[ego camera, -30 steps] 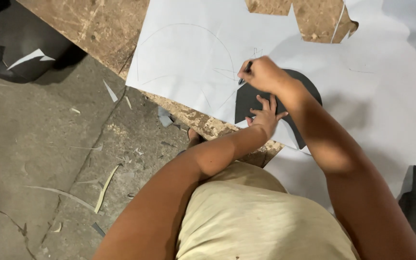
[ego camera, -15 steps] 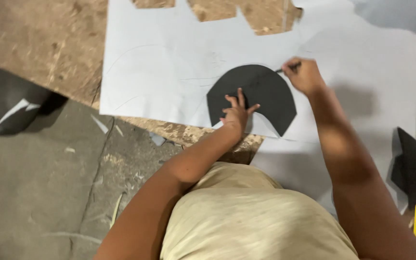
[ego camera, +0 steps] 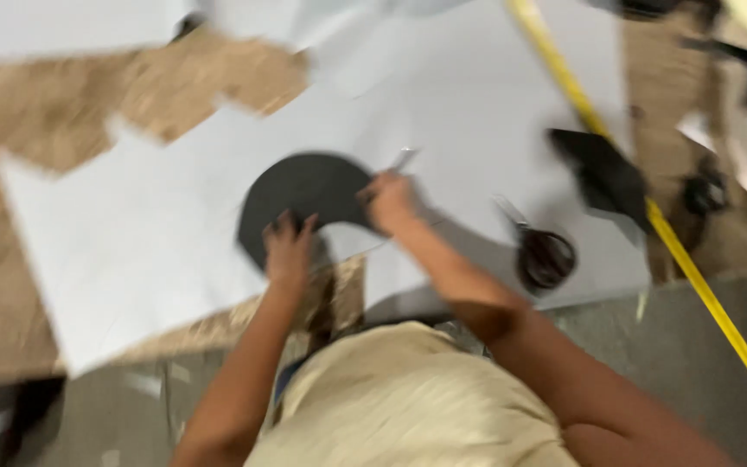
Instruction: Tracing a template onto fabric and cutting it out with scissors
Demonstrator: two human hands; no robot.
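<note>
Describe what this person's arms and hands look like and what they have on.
Both arms are bare from the shoulder area down, with no sleeves showing on the forearms. The left hand and right hand are bare too: no gloves. The picture is too blurred to tell about rings or a watch. The person wears a pale beige top.

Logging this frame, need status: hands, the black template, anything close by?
Left hand pressing flat on black curved template. Right hand at its edge, gripping a pen-like tool, blurred. Template lies on white sheet. Scissors and yellow ruler to the right, apart.
</note>
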